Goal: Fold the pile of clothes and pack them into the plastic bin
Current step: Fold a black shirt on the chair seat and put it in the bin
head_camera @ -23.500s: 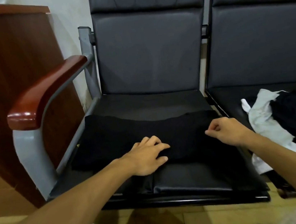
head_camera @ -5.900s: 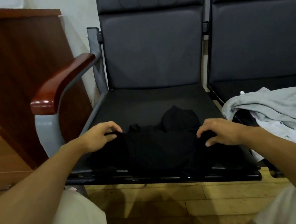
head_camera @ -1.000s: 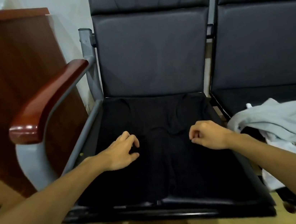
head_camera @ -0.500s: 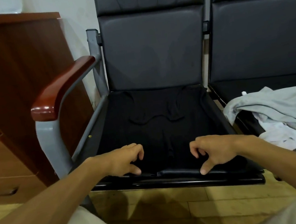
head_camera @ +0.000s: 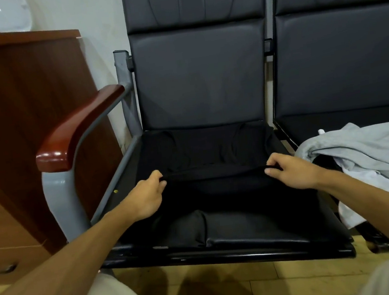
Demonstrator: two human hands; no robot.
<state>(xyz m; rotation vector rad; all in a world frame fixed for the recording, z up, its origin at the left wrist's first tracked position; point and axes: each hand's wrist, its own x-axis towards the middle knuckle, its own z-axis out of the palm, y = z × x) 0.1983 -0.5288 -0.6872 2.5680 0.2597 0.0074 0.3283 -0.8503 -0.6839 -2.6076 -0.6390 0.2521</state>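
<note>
From the head camera, both hands have moved away from the near rim of the seat, where they were half a second ago, to about the middle of it, and they have carried the black garment's (head_camera: 210, 152) near hem along. The left hand (head_camera: 147, 198) pinches the hem at its left end between thumb and curled fingers. The right hand (head_camera: 293, 171) pinches the right end the same way, so each hand is clenched on cloth. Between them the hem runs as a taut straight edge from left to right, raised a little above the layer beneath.

The garment lies on the black chair seat (head_camera: 260, 225). Its far part is spread flat up to the foot of the backrest, with two strap-like loops showing near the far edge. Its long axis ran near to far a moment ago; with the near half doubled back, the piece is now wider left to right than it is deep. The padded near part of the seat, covered before, now shows bare in front of the hands.

On the next seat to the right, a grey garment (head_camera: 367, 149) lies crumpled on a white one (head_camera: 360, 209), much as before, well apart from the right hand. A wooden armrest (head_camera: 75, 131) stands at the left, with a wooden cabinet (head_camera: 19, 121) beyond it.
</note>
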